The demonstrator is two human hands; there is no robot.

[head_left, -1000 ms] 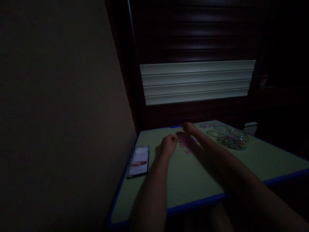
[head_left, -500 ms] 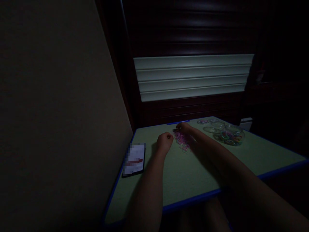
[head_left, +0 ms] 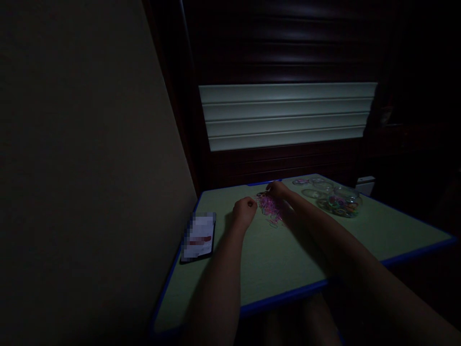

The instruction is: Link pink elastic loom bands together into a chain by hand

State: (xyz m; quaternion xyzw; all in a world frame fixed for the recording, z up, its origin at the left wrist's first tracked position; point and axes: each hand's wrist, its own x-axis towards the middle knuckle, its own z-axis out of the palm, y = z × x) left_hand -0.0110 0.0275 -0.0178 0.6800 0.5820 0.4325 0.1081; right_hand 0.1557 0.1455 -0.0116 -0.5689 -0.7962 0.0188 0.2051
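Observation:
My left hand (head_left: 245, 211) is closed in a loose fist just left of a pile of small pink and purple bands (head_left: 271, 209), which look like little rubber bands. A dark spot shows in the curl of its fingers, but what they hold is hidden. At the far edge of the pile, my right hand (head_left: 278, 189) bends down with its fingers drawn together. Its fingertips are dim, and I cannot make out anything between them. Both forearms reach over the pale green table (head_left: 273, 269).
A clear round jar (head_left: 344, 202) with multicoloured bands stands on the right. Behind it lie clear round lids or dishes (head_left: 312, 193) and a small clear packet (head_left: 300, 181). A phone (head_left: 199, 238) with a lit screen lies by the wall (head_left: 108, 168) on the left.
My right hand has shifted slightly right along the pile's far edge. My left hand stays closed in nearly the same place. The whole view has shifted a little.

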